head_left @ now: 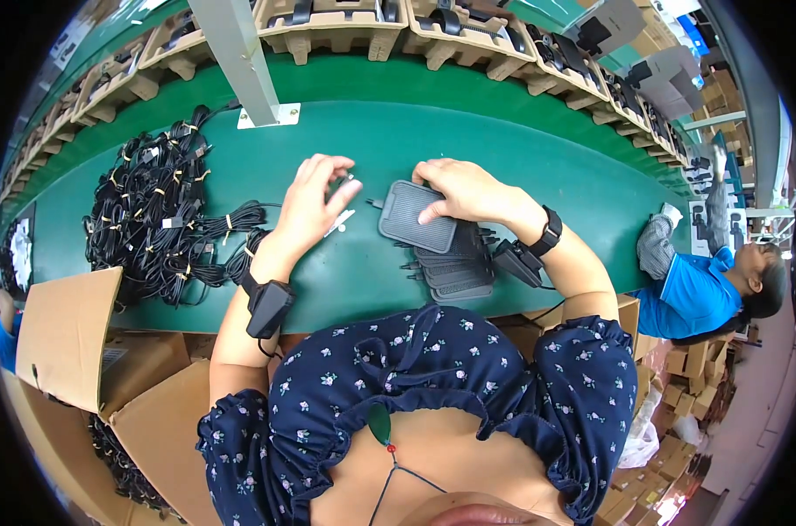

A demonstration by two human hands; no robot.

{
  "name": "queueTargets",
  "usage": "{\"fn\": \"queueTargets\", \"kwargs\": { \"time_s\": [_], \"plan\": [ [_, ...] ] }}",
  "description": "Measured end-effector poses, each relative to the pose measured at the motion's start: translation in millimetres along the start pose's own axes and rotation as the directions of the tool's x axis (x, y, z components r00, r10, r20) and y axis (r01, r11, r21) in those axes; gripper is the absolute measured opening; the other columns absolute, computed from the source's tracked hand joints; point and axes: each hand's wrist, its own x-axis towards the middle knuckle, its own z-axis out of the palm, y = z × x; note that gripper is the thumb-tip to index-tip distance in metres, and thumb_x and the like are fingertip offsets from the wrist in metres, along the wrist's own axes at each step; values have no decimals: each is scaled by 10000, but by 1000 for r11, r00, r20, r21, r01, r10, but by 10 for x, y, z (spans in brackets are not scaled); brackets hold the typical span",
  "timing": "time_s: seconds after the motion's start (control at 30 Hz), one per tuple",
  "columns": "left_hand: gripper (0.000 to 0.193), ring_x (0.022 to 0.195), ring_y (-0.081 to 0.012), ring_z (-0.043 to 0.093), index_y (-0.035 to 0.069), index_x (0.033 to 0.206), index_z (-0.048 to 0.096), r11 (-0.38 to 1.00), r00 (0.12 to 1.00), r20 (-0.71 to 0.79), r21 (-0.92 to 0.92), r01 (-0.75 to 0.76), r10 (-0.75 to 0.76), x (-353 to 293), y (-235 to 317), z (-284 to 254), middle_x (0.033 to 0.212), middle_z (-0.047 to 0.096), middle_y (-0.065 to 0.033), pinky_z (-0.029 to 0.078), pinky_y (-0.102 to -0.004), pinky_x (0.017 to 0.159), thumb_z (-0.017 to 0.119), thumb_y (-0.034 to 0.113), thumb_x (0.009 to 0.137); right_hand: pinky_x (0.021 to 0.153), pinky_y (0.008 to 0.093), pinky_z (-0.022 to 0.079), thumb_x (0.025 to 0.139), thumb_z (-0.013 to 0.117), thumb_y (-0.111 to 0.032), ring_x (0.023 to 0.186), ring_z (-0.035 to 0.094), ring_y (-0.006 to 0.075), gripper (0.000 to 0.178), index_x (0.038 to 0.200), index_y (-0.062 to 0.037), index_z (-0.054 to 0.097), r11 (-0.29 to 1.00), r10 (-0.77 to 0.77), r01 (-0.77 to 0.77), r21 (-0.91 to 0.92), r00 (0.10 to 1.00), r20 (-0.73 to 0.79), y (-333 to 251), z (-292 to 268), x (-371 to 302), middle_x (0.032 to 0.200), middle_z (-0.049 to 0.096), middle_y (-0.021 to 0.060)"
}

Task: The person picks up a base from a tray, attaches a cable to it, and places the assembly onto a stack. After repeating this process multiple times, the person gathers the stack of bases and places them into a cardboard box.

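Observation:
My right hand (464,191) grips a flat, dark grey rectangular pad (411,219) with a ribbed face and rounded corners, thumb on top. A short cable stub sticks out of its left side. Beneath and nearer to me lies a fanned stack of similar dark pads (459,279). To the left, my left hand (315,200) hovers over the table with thumb and fingers apart and curved, nothing plainly held. Small white bits (340,223) lie on the green surface beside its thumb.
A large heap of bundled black cables (157,197) covers the table's left side. Open cardboard boxes (69,337) stand at the lower left. A metal post (245,66) rises at the back, before a row of moulded trays (332,33). A co-worker in blue (700,294) is at the right.

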Motion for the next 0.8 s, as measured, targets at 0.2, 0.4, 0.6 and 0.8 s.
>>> {"fn": "queueTargets", "kwargs": {
  "time_s": [0.2,0.4,0.6,0.8],
  "plan": [
    [264,931,-279,524,63,971,611,937,939,165,126,-325,303,-42,83,86,895,598,-73,420,-380,816,677,247,793,771,359,410,791,674,-295,830,524,237,238,885,-94,589,945,-325,324,-51,902,-284,-219,-142,162,838,550,43],
    [135,710,-193,551,10,873,613,972,992,-43,-201,-126,119,-16,-16,52,734,565,-61,438,-303,645,606,144,863,766,310,440,804,700,-230,857,555,176,223,917,-67,598,911,-71,191,366,946,-316,-116,-417,245,872,588,28],
    [139,649,-121,512,23,1006,606,892,999,43,-452,25,-7,-38,30,130,821,581,-43,430,-257,593,557,106,906,788,234,441,872,636,-100,866,533,76,150,995,-36,577,632,92,287,720,895,-437,126,-435,331,924,582,-10],
    [202,776,-157,605,35,1094,610,989,988,155,-147,0,24,-33,1,86,879,621,-79,486,-271,675,545,102,916,741,205,417,939,538,-124,809,497,56,166,1059,-50,625,922,129,328,207,244,-961,800,-1098,493,889,562,-34]
  ]
}}
